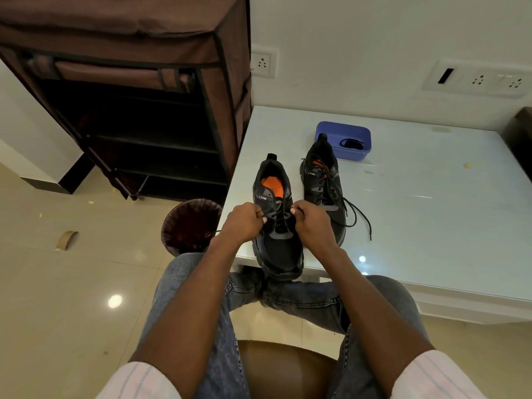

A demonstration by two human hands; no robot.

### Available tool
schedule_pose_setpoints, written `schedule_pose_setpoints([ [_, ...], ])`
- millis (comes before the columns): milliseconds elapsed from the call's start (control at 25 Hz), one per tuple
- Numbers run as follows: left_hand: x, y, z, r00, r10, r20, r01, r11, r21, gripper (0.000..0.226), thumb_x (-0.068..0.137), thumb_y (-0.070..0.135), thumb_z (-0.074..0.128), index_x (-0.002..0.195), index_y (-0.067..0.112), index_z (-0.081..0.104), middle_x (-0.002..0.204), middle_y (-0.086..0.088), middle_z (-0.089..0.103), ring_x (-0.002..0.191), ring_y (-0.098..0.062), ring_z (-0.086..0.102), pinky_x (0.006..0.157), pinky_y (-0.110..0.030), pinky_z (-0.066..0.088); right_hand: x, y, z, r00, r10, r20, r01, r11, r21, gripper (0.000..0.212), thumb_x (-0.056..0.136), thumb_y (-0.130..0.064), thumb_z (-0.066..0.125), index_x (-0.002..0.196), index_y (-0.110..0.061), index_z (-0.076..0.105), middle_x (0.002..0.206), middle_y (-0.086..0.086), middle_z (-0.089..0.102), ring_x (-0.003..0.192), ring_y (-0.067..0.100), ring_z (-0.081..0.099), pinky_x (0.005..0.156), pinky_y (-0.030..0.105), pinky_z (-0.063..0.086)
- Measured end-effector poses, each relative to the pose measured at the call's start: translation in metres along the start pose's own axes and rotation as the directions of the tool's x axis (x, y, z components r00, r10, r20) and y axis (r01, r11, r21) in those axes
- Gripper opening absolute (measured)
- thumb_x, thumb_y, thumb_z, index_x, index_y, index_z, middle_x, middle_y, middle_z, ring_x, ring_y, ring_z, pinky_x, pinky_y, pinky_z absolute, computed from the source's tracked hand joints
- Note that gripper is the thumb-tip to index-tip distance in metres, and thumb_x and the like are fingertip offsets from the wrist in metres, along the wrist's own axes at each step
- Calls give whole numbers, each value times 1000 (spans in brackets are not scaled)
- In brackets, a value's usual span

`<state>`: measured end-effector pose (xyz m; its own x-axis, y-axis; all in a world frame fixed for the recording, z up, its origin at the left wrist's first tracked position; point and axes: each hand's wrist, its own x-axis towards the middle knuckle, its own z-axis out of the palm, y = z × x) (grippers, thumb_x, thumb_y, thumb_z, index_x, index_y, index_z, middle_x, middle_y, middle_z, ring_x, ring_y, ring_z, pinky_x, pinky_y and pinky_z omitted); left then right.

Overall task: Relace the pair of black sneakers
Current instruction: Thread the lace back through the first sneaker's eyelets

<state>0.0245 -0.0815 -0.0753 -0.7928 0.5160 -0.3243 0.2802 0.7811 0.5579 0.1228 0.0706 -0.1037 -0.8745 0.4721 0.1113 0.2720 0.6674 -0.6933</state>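
Note:
Two black sneakers with orange insoles stand on the white table (431, 214), toes toward me. The near sneaker (277, 249) sits at the table's front edge, its toe overhanging. My left hand (244, 221) and my right hand (312, 221) flank its eyelets, each pinching an end of its black lace (280, 216) with curled fingers. The far sneaker (324, 180) stands just to the right, laced, with its loose lace ends (359, 217) trailing over the table.
A blue plastic tub (344, 139) holding a small black item stands behind the far sneaker. A dark bin (191, 226) sits on the floor left of the table. A brown fabric shoe rack (138, 96) stands at the back left. My knees lie under the table edge.

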Motion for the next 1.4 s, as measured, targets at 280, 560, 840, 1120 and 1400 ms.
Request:
schedule_pose_setpoints([
  [280,2,0,1,996,-49,-74,34,982,-185,11,96,11,55,85,11,53,103,-22,68,97,-40,66,84,-46,55,1,-7,2,967,255,-28,-248,958,142,16,96,-7,47,94,-11,62,90,1,65,85,19,61,76,36,49],
  [560,-3,-3,0,994,-62,-91,52,994,-99,22,95,24,62,77,13,57,89,-12,70,87,-30,67,76,-35,52,-4,-16,0,947,313,-66,-291,928,234,11,95,-8,54,101,-10,63,95,2,64,90,19,61,79,32,50],
  [840,-44,4,-12,895,53,442,115,932,-345,16,95,9,63,92,-5,70,77,-16,69,64,-21,66,65,-27,58,-30,-58,-7,934,326,148,-353,909,222,25,95,-38,56,88,-15,50,87,4,66,81,20,64,76,40,52],
  [1120,-65,6,-21,878,60,474,133,923,-361,14,89,-1,65,100,-2,73,94,-15,74,93,-24,71,88,-32,58,-53,-78,-48,833,313,456,-542,298,786,9,94,-1,54,88,-8,57,80,9,67,66,17,66,67,29,55],
  [1400,-62,15,-31,961,274,-33,-208,641,-739,57,78,-12,47,122,21,61,114,-3,69,104,-8,61,75,-20,50,-38,-81,-74,921,273,277,-387,578,718,8,93,-2,54,88,-8,53,72,9,66,40,13,38,43,25,33],
])
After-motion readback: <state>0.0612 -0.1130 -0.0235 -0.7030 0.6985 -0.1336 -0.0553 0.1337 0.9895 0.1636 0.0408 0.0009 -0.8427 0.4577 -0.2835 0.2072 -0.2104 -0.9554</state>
